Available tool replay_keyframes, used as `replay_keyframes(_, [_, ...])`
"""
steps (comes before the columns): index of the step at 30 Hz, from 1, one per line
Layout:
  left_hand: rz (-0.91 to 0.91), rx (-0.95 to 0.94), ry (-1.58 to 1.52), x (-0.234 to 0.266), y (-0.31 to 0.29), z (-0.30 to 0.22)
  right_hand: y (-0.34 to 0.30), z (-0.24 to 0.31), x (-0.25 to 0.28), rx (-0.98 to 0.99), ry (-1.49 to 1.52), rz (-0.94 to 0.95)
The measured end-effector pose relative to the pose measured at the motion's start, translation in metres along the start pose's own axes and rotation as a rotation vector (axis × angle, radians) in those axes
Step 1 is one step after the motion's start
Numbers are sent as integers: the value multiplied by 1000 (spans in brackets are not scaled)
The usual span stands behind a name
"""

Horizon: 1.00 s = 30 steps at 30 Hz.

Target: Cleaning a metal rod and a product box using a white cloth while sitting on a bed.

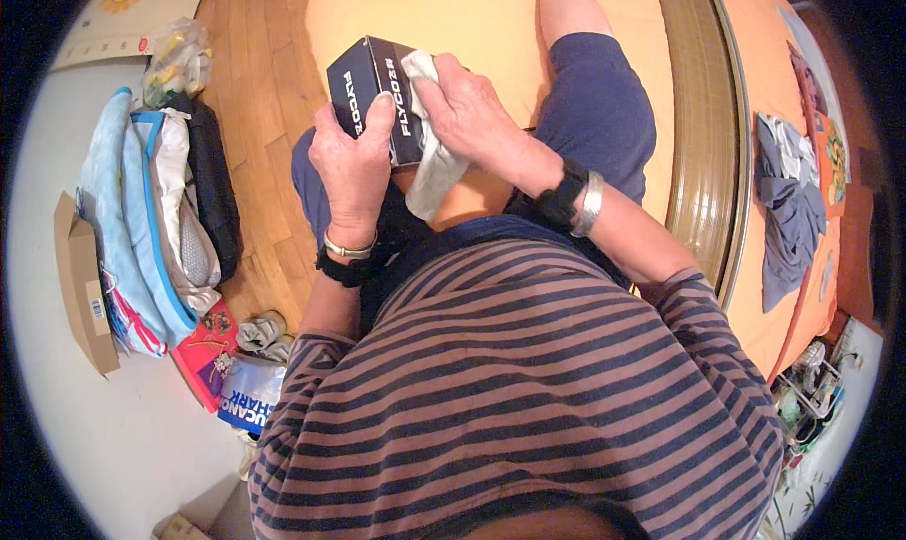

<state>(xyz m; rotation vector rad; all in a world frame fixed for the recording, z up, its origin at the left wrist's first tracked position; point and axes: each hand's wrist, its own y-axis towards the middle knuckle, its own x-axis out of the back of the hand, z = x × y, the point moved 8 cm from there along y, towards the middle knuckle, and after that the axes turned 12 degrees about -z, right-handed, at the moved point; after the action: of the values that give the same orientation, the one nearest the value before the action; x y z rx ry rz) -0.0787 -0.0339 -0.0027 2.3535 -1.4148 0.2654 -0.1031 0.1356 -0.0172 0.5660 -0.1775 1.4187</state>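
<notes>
Dark box held in front of striped shirt, left hand gripping its near end, right hand closed on pale cloth, cloth touching box's right side.

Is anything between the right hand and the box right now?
Yes: the cloth, held in the right hand, lies against the box's right side. Nothing visible separates the left hand from the box.
</notes>
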Motion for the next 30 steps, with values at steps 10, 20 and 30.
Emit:
replay_keyframes(10, [-5, -38, 16, -1, -4, -11, 12, -51, -3, -144, -124, -39])
replay_keyframes(20, [4, 52, -12, -1, 4, 8, 29, -73, -7, -97, -377, -24])
replay_keyframes(30, [-20, -53, 71, 0, -1, -2, 13, 0, -14, 267, -194, -77])
